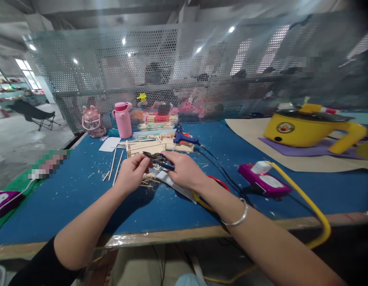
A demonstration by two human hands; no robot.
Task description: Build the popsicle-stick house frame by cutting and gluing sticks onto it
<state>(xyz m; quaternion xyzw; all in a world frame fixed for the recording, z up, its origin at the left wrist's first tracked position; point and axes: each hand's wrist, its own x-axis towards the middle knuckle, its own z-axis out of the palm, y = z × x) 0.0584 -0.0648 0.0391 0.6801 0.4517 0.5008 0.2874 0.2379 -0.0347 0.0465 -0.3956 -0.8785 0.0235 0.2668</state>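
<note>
At the near side of the bench [82, 206]: our right grip [185, 169], closed around pliers [161, 161]; our left grip [133, 171], fingertips together by the jaws, contents unclear. Beyond: wooden sticks [113, 163], a wooden frame [145, 147], a blue glue gun [185, 138].

tbh there's a decent open lane on the left front of the blue desk [67, 202], just wood crumbs there. Middle back is cramped: glue gun [184, 137], its cord trailing forward, frame behind. Right side has the purple power strip [265, 181] and yellow cable [303, 192], gap between cords looks tight, hard to judge
</note>
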